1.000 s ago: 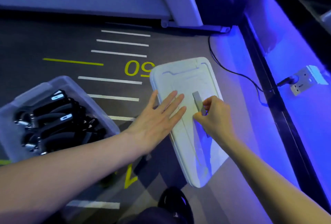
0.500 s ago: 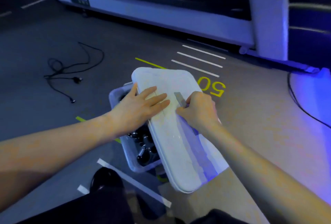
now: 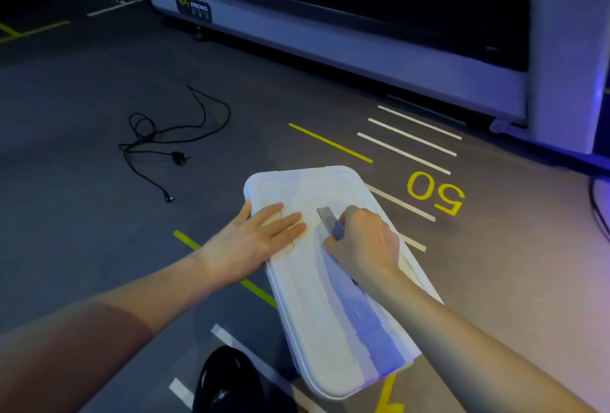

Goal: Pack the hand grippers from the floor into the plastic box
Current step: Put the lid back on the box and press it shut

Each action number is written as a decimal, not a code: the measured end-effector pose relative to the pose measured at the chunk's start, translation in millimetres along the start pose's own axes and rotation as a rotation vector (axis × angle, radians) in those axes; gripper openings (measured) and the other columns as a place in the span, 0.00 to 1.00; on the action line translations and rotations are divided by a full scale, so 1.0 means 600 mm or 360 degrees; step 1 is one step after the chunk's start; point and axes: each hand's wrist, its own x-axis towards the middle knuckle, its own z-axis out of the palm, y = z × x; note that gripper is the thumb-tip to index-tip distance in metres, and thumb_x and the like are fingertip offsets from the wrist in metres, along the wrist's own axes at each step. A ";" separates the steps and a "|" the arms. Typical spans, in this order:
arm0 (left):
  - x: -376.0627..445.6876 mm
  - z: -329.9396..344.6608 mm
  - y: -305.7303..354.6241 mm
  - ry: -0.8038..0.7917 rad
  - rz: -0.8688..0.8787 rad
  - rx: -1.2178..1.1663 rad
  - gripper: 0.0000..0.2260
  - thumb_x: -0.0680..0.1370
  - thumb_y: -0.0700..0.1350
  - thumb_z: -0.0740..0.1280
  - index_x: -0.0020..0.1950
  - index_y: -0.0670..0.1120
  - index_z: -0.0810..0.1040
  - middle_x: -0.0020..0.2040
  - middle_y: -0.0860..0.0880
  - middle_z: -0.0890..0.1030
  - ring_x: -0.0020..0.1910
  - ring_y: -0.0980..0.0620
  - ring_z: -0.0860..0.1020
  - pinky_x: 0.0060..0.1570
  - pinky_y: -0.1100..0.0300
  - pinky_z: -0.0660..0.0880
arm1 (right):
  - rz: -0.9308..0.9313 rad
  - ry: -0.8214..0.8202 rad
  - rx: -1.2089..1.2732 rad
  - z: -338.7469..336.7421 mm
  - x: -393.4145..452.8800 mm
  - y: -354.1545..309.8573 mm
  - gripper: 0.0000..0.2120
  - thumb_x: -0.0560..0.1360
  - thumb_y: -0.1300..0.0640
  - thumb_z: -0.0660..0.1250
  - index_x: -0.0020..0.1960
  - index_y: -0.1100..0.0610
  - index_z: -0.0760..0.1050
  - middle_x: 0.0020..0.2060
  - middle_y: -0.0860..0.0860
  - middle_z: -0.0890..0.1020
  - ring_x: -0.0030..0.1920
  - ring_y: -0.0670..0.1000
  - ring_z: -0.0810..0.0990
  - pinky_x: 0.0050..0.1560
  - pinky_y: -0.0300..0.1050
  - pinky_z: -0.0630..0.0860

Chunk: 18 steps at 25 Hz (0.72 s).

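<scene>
Wrapping this one up by the looks of it, we've got the white lid [image 3: 333, 280] sitting over the plastic box in the lower middle of the frame, so the box itself and the hand grippers are totally hidden under it. We can't see a single gripper on the floor [image 3: 99, 231] around us, so our guess is the packing part is done and what's left is just seating the lid properly, maybe snapping it shut. Can't confirm it's latched from this angle.

Our left hand [image 3: 254, 241] lies flat on the lid's upper left part, fingers straight and pressing, thumb hooked near the lid's edge. Our right hand [image 3: 363, 241] is just to the right of it at mid-lid, fingers curled around a small grey handle [image 3: 328, 219] that sticks up toward the top of the frame.

Other stuff: a loose black cable [image 3: 165, 138] at left, a treadmill base [image 3: 330, 33] across the top, and a yellow "50" [image 3: 435, 193] painted at right.
</scene>
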 end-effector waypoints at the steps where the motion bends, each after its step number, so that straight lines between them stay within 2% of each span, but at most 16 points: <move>1: -0.001 0.006 -0.003 -0.0033 -0.0001 -0.0016 0.46 0.50 0.37 0.81 0.66 0.45 0.67 0.62 0.46 0.78 0.57 0.41 0.78 0.44 0.40 0.78 | -0.0047 0.0043 0.0002 0.006 0.000 0.006 0.06 0.72 0.53 0.63 0.47 0.55 0.73 0.41 0.52 0.77 0.46 0.57 0.77 0.43 0.44 0.67; 2: -0.004 0.013 -0.006 -0.0072 0.0006 -0.0042 0.47 0.50 0.38 0.81 0.66 0.46 0.67 0.62 0.46 0.77 0.58 0.41 0.77 0.45 0.41 0.77 | -0.0074 0.0100 -0.0012 0.015 0.003 0.018 0.10 0.74 0.50 0.63 0.52 0.53 0.74 0.48 0.51 0.78 0.53 0.57 0.75 0.50 0.46 0.67; 4: -0.008 0.028 -0.015 -0.0132 0.0004 -0.0073 0.48 0.49 0.36 0.81 0.67 0.46 0.67 0.64 0.46 0.76 0.59 0.42 0.77 0.47 0.44 0.77 | 0.0003 0.0175 -0.0098 0.027 0.009 0.056 0.20 0.76 0.43 0.59 0.65 0.49 0.70 0.64 0.50 0.70 0.66 0.56 0.67 0.64 0.52 0.62; 6: -0.013 0.044 -0.021 -0.0207 -0.0023 -0.0129 0.48 0.50 0.32 0.79 0.69 0.46 0.68 0.66 0.46 0.74 0.61 0.41 0.75 0.49 0.45 0.76 | 0.0167 0.0072 -0.0106 0.030 0.016 0.101 0.23 0.78 0.44 0.56 0.72 0.46 0.61 0.71 0.51 0.61 0.70 0.58 0.61 0.67 0.57 0.61; 8: -0.012 0.047 -0.014 -0.0347 -0.0033 -0.0280 0.48 0.57 0.31 0.76 0.73 0.47 0.61 0.71 0.45 0.67 0.67 0.39 0.68 0.57 0.44 0.72 | 0.0222 -0.0090 0.0079 0.033 0.015 0.137 0.23 0.81 0.49 0.54 0.74 0.48 0.57 0.71 0.55 0.62 0.67 0.61 0.66 0.62 0.55 0.68; 10: -0.014 0.051 -0.005 -0.0426 -0.0028 -0.0368 0.45 0.69 0.34 0.69 0.75 0.51 0.42 0.77 0.48 0.48 0.75 0.41 0.50 0.68 0.45 0.58 | 0.0147 -0.0148 0.0233 0.039 0.012 0.153 0.23 0.81 0.53 0.53 0.75 0.50 0.56 0.66 0.57 0.68 0.63 0.61 0.70 0.58 0.52 0.69; 12: -0.021 0.055 -0.002 -0.0573 -0.0049 -0.0374 0.43 0.74 0.35 0.62 0.70 0.54 0.30 0.75 0.52 0.35 0.74 0.45 0.38 0.71 0.47 0.47 | 0.0069 -0.0130 0.0255 0.043 0.011 0.157 0.23 0.82 0.54 0.53 0.76 0.52 0.55 0.63 0.58 0.72 0.62 0.60 0.71 0.57 0.50 0.69; 14: -0.020 0.054 0.003 -0.0524 -0.0059 -0.0446 0.42 0.73 0.35 0.61 0.70 0.54 0.30 0.73 0.53 0.33 0.74 0.47 0.36 0.72 0.48 0.45 | 0.0082 -0.0094 0.0279 0.044 0.014 0.163 0.23 0.81 0.57 0.53 0.76 0.53 0.56 0.63 0.59 0.73 0.62 0.61 0.71 0.56 0.50 0.69; 18: -0.013 0.051 0.006 -0.0450 -0.0121 -0.0627 0.36 0.73 0.36 0.57 0.75 0.51 0.40 0.75 0.52 0.39 0.73 0.49 0.36 0.69 0.57 0.36 | 0.0130 -0.0060 0.0396 0.047 0.011 0.180 0.24 0.81 0.58 0.53 0.76 0.50 0.55 0.59 0.58 0.77 0.56 0.61 0.75 0.47 0.44 0.67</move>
